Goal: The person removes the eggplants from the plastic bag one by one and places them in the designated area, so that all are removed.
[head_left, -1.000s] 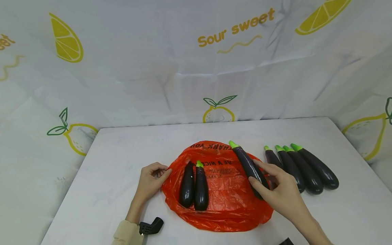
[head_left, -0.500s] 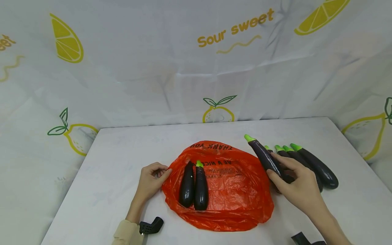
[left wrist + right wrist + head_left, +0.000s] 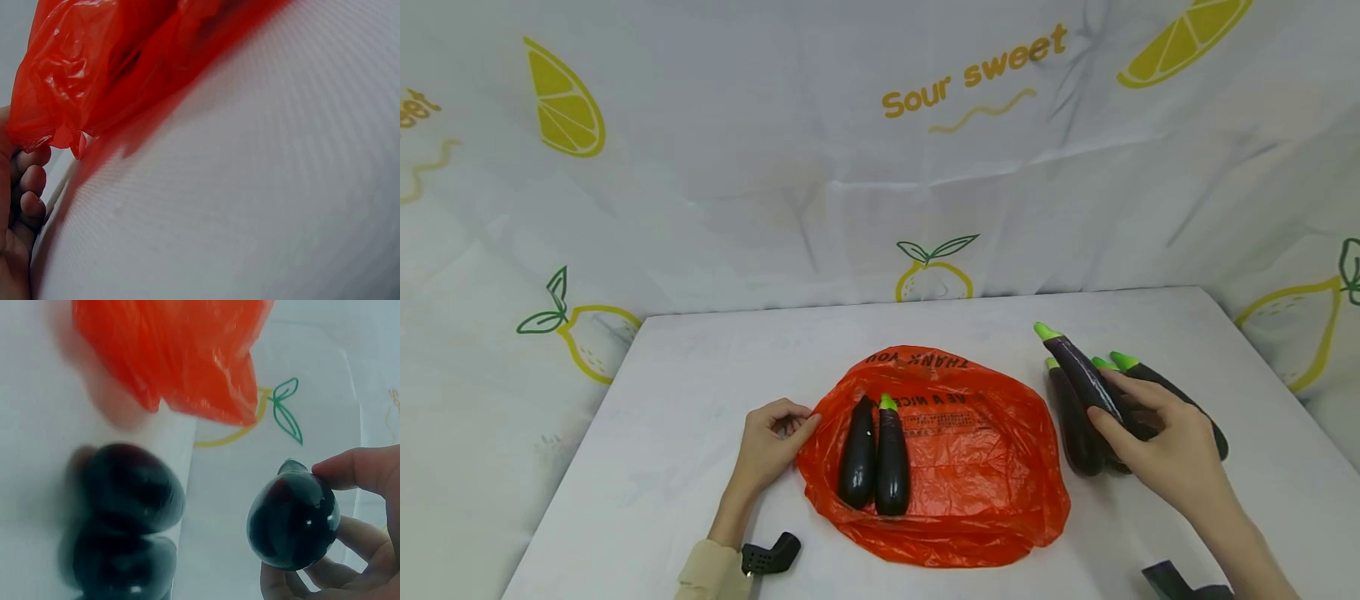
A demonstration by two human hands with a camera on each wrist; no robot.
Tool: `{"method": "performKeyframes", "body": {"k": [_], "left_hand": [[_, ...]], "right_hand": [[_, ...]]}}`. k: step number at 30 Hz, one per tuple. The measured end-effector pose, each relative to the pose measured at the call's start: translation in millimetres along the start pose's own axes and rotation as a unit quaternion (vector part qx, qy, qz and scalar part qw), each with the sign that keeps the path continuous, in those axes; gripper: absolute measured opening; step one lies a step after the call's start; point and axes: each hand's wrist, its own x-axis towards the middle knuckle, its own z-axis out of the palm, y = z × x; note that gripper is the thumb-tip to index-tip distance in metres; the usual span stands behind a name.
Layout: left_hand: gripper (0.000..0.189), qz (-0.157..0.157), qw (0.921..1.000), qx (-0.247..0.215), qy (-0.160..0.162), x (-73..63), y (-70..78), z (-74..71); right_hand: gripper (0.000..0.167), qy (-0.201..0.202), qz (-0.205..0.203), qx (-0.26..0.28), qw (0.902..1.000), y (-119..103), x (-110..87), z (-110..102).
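My left hand (image 3: 775,442) pinches the left rim of a red plastic bag (image 3: 970,475), which lies spread with its mouth open. In the left wrist view, the bag's edge (image 3: 69,75) runs between thumb and fingers. Two dark eggplants (image 3: 892,467) lie side by side in the bag's left half. My right hand (image 3: 1172,450) grips another eggplant (image 3: 1081,367) by its thicker part, green stem pointing away. This eggplant (image 3: 290,522) is raised over a row of eggplants (image 3: 1075,429) on the table, partly hidden by the hand.
The white table (image 3: 662,433) ends at a white curtain (image 3: 737,167) printed with lemons. Black wrist devices (image 3: 771,554) are worn on both forearms. The eggplant row stands just right of the bag.
My right hand has carried its eggplant rightward, from over the bag's right half to above the row of eggplants. The left hand and the bag have stayed put.
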Motion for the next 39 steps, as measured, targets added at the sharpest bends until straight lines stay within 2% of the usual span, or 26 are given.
{"method": "performKeyframes", "body": {"k": [6,11,24,31,39], "left_hand": [[0.004,0.0,1.0,-0.001,-0.001,0.2,-0.1,-0.4],[0.005,0.004,1.0,0.001,0.002,-0.4,-1.3,0.0],[0.003,0.002,1.0,-0.004,0.0,-0.1,0.8,-0.6],[0.005,0.0,1.0,0.0,0.004,-0.4,-0.8,0.2],[0.003,0.0,1.0,0.0,0.001,-0.2,-1.8,0.2]], "right_hand": [[0.052,-0.033,0.046,-0.013,0.9983,17.6,2.9,-13.8],[0.055,-0.047,0.061,-0.037,0.9963,32.3,5.8,-23.6],[0.056,-0.048,0.109,-0.09,0.9888,66.3,17.5,-49.1],[0.053,-0.034,0.13,-0.109,0.985,79.9,22.7,-50.8],[0.053,-0.035,0.149,-0.131,0.9795,98.7,28.4,-54.4]]}}
